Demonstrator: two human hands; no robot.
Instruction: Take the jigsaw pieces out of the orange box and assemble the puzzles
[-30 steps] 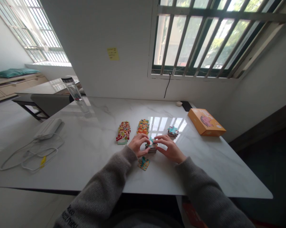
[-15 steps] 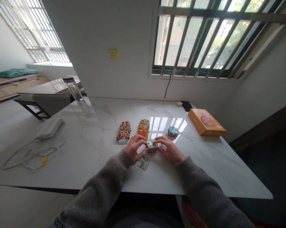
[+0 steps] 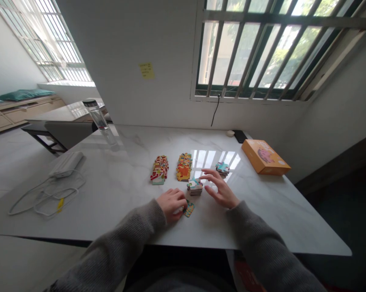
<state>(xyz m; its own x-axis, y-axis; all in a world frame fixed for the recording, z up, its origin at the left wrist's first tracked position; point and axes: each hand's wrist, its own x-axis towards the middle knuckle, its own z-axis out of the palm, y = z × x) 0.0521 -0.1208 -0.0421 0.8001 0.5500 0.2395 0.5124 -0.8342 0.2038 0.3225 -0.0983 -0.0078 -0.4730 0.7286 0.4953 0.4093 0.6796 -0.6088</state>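
My left hand (image 3: 172, 204) is low over the table, fingers curled down and closed on the left edge of a puzzle piece (image 3: 189, 208). The hand hides part of that piece. Just beyond it stands a small stack of puzzle pieces (image 3: 195, 187), a light blue and white one on top. To the right of this stack, my right hand (image 3: 221, 190) hovers with fingers apart and holds nothing. A second stack (image 3: 222, 169) stands behind the right hand. Overlapping rows of red puzzle pieces (image 3: 160, 169) and orange puzzle pieces (image 3: 184, 167) lie farther back.
An orange box (image 3: 264, 157) lies at the right, near a black phone-like slab (image 3: 240, 136) and a small white object (image 3: 230, 133). At the left are a white device (image 3: 66, 164) with a looped cable (image 3: 46, 202) and a clear bottle (image 3: 97, 115). The table's front edge runs beneath my forearms.
My left hand has left the stack and come down toward me onto the loose puzzle piece. My right hand has let go of the stack and drawn off to the right, its fingers spreading.
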